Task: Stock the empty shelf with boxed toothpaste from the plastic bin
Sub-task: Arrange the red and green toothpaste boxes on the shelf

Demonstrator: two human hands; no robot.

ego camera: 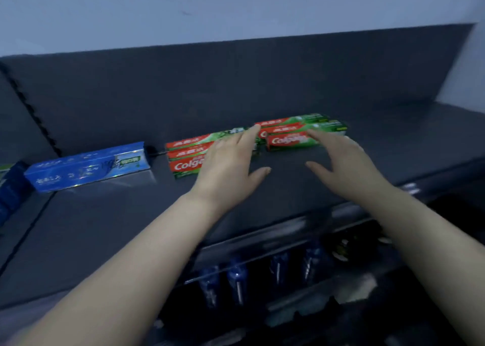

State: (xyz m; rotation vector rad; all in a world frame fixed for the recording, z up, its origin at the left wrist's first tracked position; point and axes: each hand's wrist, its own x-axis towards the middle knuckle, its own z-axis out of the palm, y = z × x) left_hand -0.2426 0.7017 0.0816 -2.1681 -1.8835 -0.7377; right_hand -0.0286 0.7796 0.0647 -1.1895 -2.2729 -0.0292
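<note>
Two stacks of red-and-green toothpaste boxes lie on the dark shelf (288,183). My left hand (231,167) lies flat over the right end of the left stack (186,156), fingers straight. My right hand (343,164) reaches with straight fingers to the front of the right stack (301,130); its fingertips touch the front box. A blue toothpaste box (86,168) lies further left on the shelf. Neither hand holds anything. The plastic bin is not in view.
More blue packaging (10,188) shows at the far left edge. A lower shelf holds several dark blue bottles (236,282) behind a clear rail. A dark back panel (236,83) rises behind the shelf.
</note>
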